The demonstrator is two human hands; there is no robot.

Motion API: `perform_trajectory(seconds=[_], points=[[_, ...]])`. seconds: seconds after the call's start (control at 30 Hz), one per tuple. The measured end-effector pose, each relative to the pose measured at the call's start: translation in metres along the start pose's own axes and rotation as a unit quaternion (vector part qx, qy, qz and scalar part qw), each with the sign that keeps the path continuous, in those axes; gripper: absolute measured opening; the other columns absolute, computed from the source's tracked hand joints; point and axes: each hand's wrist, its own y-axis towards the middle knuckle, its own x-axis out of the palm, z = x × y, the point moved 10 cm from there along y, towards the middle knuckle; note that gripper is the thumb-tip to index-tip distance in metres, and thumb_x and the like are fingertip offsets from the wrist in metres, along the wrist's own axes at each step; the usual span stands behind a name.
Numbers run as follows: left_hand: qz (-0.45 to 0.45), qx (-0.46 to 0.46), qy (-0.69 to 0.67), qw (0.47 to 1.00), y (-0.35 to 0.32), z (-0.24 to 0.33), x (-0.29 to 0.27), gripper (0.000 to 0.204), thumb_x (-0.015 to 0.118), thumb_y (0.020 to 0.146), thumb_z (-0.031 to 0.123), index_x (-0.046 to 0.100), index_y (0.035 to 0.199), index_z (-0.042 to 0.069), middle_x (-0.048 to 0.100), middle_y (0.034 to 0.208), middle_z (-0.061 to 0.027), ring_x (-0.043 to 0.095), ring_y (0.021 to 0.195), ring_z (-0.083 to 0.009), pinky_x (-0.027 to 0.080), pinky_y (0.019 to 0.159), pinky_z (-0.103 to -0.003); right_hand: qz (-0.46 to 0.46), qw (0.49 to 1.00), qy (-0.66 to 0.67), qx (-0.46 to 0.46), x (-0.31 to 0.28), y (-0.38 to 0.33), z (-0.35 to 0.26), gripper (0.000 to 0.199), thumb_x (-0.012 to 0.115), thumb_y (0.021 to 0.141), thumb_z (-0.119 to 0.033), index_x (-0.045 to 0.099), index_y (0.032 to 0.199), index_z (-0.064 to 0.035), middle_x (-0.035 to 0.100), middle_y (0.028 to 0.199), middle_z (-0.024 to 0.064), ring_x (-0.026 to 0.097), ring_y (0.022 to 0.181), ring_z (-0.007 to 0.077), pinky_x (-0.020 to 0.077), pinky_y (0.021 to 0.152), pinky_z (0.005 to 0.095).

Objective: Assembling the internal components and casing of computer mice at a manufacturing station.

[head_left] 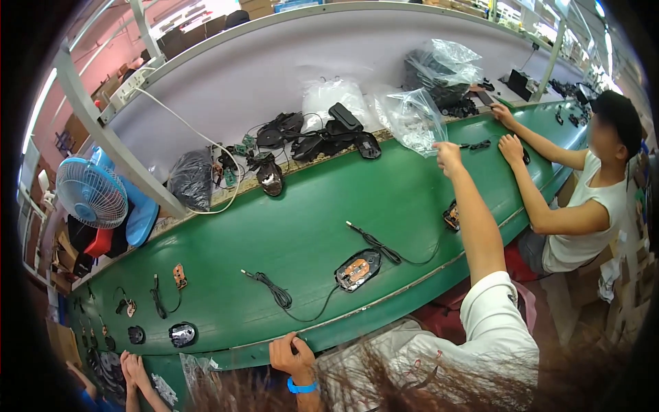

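Observation:
My right hand [449,158] reaches far across the green belt [309,220], its fingers closed on the edge of a clear plastic bag [414,122]. The bag lies at the belt's far side, with pale contents I cannot make out. My left hand [292,354], with a blue band at the wrist, rests at the near edge of the belt, fingers curled in and nothing visible in them. Nearest to it lies a coiled black cable [276,291], joined to an open computer mouse [358,270] with an orange-brown circuit board. Under my right forearm is another mouse part [452,215].
Mouse shells [183,334] and small boards [180,276] lie on the left of the belt. Dark parts [322,141] and bags line the far ledge. A blue fan [92,192] stands left. A co-worker [583,185] works at right; another person's hands [135,371] show lower left.

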Motion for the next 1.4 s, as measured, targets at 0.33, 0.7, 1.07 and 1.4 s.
perform_trajectory(seconds=[0.33, 0.7, 1.07, 1.4], points=[[0.006, 0.029, 0.029, 0.999, -0.012, -0.002, 0.002, 0.011, 0.060, 0.081, 0.005, 0.070, 0.085, 0.003, 0.066, 0.079, -0.0156, 0.060, 0.076, -0.0379, 0.049, 0.071, -0.048, 0.216, 0.969, -0.005, -0.118, -0.030, 0.076, -0.015, 0.031, 0.061, 0.093, -0.020, 0.068, 0.116, -0.0010, 0.061, 0.070, 0.0044, 0.047, 0.045, 0.0135, 0.0338, 0.040, 0.0313], [0.002, 0.041, 0.029, 0.999, -0.009, -0.002, 0.004, 0.010, 0.061, 0.083, 0.005, 0.070, 0.086, 0.003, 0.069, 0.082, -0.0146, 0.064, 0.082, -0.0372, 0.051, 0.079, -0.049, 0.036, 0.993, -0.107, -0.037, -0.005, -0.022, -0.020, 0.034, 0.057, 0.090, -0.009, 0.066, 0.121, 0.0000, 0.067, 0.103, 0.0097, 0.062, 0.087, 0.0130, 0.0488, 0.074, 0.0255], [0.053, 0.038, -0.039, 0.997, 0.011, 0.007, -0.011, 0.007, 0.067, 0.075, 0.002, 0.072, 0.078, 0.006, 0.067, 0.074, -0.0118, 0.062, 0.065, -0.0323, 0.050, 0.060, -0.040, -0.247, 0.947, 0.094, -0.181, 0.123, -0.192, -0.111, 0.033, 0.063, 0.093, -0.001, 0.060, 0.125, 0.0059, 0.066, 0.123, 0.0180, 0.070, 0.106, 0.0266, 0.0551, 0.096, 0.0337], [-0.009, -0.058, -0.117, 0.991, 0.011, 0.005, -0.005, 0.008, 0.068, 0.080, 0.001, 0.073, 0.085, 0.005, 0.067, 0.077, -0.0083, 0.064, 0.068, -0.0217, 0.051, 0.060, -0.034, -0.657, 0.753, -0.031, -0.011, 0.210, -0.417, -0.009, 0.036, 0.046, 0.084, 0.014, 0.063, 0.115, 0.0049, 0.070, 0.107, 0.0161, 0.071, 0.084, 0.0189, 0.0586, 0.075, 0.0301]])
